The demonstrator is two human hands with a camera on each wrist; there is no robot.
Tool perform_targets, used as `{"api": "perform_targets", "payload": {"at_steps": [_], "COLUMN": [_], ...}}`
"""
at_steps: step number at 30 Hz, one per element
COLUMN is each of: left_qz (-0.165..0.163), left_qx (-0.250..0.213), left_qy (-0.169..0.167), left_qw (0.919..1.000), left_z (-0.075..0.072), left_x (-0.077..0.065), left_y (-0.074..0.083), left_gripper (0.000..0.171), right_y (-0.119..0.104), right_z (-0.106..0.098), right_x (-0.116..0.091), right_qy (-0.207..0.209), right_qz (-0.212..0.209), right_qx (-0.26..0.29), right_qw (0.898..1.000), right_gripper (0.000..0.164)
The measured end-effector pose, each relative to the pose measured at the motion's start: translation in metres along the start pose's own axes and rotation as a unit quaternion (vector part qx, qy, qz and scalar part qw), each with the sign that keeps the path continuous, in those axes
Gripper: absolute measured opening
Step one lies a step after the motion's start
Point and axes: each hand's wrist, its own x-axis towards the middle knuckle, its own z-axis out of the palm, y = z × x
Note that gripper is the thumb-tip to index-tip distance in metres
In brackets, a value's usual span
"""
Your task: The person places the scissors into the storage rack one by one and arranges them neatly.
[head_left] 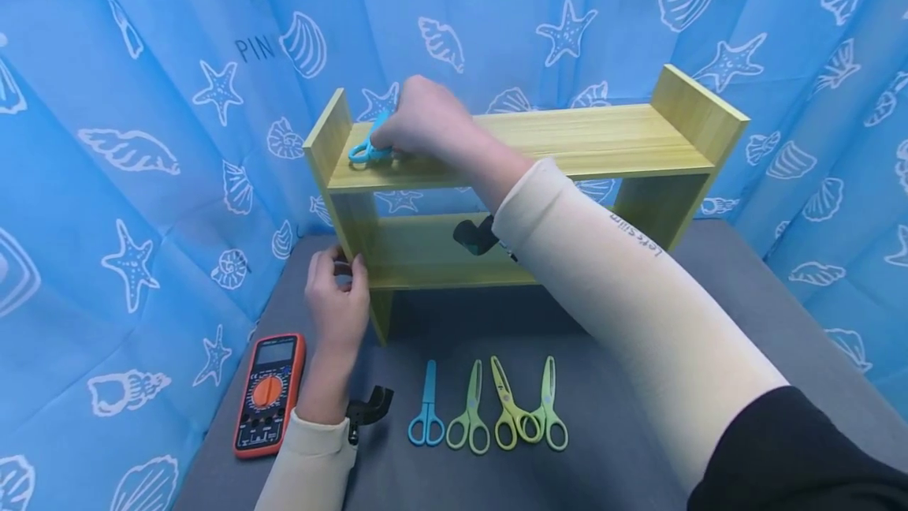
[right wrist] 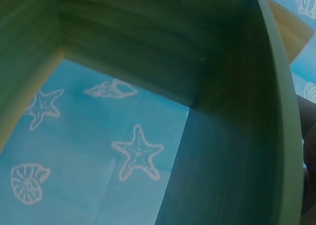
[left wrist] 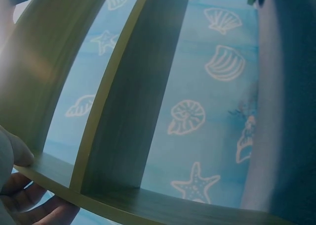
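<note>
A two-tier wooden shelf stands on the grey table. At the left end of its top board, my right hand pinches a pair of blue scissors, whose handle loops point to the front left. The hand covers part of the scissors. Lower down, my left hand grips the shelf's left side panel. In the left wrist view the thumb lies on the panel's inner face and the other fingers curl round outside. The right wrist view shows mostly the shelf's boards.
Before the shelf lie another pair of blue scissors, green scissors, yellow scissors and more green scissors, the last two overlapping at the handles. An orange multimeter lies left of my left forearm. A blue shell-patterned curtain hangs behind.
</note>
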Motion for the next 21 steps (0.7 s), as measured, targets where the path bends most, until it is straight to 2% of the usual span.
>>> {"api": "perform_targets", "payload": {"at_steps": [6, 11, 15, 21], "left_qz": [0.013, 0.019, 0.028, 0.038], "left_qx": [-0.002, -0.01, -0.014, -0.008], "left_qy": [0.006, 0.014, 0.021, 0.029], "left_qw": [0.9999, 0.9997, 0.9993, 0.9988], "left_z": [0.001, 0.001, 0.003, 0.005], "left_x": [-0.001, -0.002, -0.003, -0.001], "left_y": [-0.001, -0.002, -0.004, -0.003], "left_gripper": [0.022, 0.021, 0.021, 0.02], "right_y": [-0.003, -0.003, 0.004, 0.022], "right_z": [0.011, 0.016, 0.009, -0.009], "right_x": [0.0, -0.003, -0.011, -0.037], "right_qy": [0.024, 0.023, 0.029, 0.041], "right_qz": [-0.015, -0.02, -0.036, -0.083], "right_qx": [-0.021, -0.033, 0.003, 0.077], "right_qw": [0.999, 0.999, 0.999, 0.993], "right_gripper": [0.028, 0.037, 0.038, 0.021]}}
